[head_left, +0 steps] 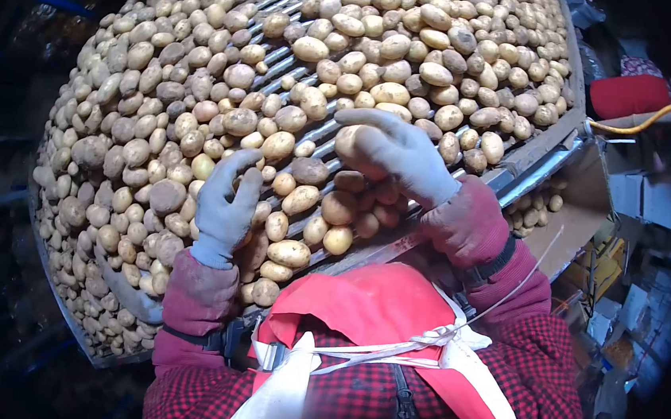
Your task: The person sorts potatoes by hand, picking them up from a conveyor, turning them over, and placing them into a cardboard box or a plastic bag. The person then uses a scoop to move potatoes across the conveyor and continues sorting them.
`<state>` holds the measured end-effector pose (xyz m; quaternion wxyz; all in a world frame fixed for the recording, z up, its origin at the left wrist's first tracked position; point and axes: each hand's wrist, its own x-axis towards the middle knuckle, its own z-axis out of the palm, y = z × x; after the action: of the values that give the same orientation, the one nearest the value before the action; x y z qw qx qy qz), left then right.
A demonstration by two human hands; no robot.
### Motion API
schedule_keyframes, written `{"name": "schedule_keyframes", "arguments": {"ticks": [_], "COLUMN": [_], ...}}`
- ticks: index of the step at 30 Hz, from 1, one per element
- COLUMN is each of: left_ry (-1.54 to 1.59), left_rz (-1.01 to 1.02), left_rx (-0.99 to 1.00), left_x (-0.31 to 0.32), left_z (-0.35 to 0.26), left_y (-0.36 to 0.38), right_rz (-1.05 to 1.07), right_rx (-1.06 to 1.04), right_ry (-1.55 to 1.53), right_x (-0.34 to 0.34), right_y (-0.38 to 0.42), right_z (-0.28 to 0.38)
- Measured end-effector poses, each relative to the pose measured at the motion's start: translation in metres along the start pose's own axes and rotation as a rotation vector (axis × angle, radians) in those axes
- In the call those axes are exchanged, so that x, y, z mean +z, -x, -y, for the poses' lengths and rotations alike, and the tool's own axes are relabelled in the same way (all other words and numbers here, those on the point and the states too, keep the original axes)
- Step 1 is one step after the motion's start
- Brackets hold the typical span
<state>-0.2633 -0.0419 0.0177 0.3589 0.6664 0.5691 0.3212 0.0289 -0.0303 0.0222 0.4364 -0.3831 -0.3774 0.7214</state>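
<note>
My right hand point(408, 154), in a pale grey glove, is curled around a potato point(351, 145) above the metal bars. My left hand point(226, 208), gloved alike, hovers at the near side of the potatoes with fingers bent and a gap between thumb and fingers; I see nothing held in it. Between the hands, loose potatoes point(300, 199) lie on the slatted metal rack point(280, 69). Shaded potatoes point(340, 207) sit just below my right hand, and a larger one point(289, 253) lies near the rack's front edge.
A broad heap of potatoes point(144, 113) spreads left, with more at the far right. A metal rim point(530, 175) borders the right side. Beyond it are a bin of potatoes point(535, 209), a yellow hose point(638, 127) and a red bundle point(629, 95).
</note>
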Motion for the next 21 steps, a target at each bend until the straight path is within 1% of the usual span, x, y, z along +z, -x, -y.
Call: {"name": "schedule_keyframes", "arguments": {"ticks": [1, 3, 4, 5, 6, 8, 9, 11, 12, 13, 15, 17, 19, 21], "left_ry": [-0.096, -0.145, -0.122, -0.104, -0.108, -0.142, -0.24, -0.319, -0.351, -0.555, -0.668, -0.652, -0.691, -0.189], "left_rz": [0.04, 0.074, 0.071, 0.067, 0.077, 0.165, 0.278, 0.485, 0.579, 0.663, 0.675, 0.699, 0.739, 0.64], "left_rx": [0.078, 0.132, 0.156, 0.176, 0.175, 0.191, 0.199, 0.413, 0.472, 0.422, 0.331, 0.27, 0.285, 0.182], "left_x": [0.002, 0.01, 0.016, 0.022, 0.025, 0.028, 0.029, 0.04, 0.05, 0.057, 0.07, 0.078, 0.077, 0.075], "left_z": [-0.002, -0.009, -0.012, -0.015, -0.022, -0.043, -0.047, -0.043, -0.044, -0.054, -0.056, -0.052, -0.052, -0.044], "left_y": [0.0, -0.002, -0.005, -0.006, -0.005, -0.004, -0.003, -0.002, 0.0, 0.004, 0.002, -0.009, -0.016, -0.021], "right_rz": [-0.029, -0.104, -0.096, -0.179, -0.269, -0.454, -0.468, -0.188, -0.202, -0.207, -0.396, -0.391, -0.359, -0.348], "right_rx": [0.004, 0.041, 0.162, 0.207, 0.171, 0.07, 0.06, -0.054, -0.066, -0.07, -0.135, -0.107, -0.061, -0.088], "right_ry": [-0.047, -0.157, -0.248, -0.337, -0.413, -0.545, -0.586, -0.663, -0.698, -0.701, -0.64, -0.595, -0.597, -0.558], "right_x": [-0.007, -0.021, -0.028, -0.023, -0.026, -0.029, -0.036, -0.059, -0.064, -0.064, -0.062, -0.068, -0.068, -0.056], "right_y": [0.004, 0.009, 0.019, 0.029, 0.035, 0.047, 0.056, 0.073, 0.082, 0.087, 0.098, 0.104, 0.114, 0.118], "right_z": [0.0, -0.006, 0.0, 0.008, 0.005, 0.005, 0.005, -0.006, -0.009, -0.011, -0.016, -0.03, -0.037, -0.038]}}
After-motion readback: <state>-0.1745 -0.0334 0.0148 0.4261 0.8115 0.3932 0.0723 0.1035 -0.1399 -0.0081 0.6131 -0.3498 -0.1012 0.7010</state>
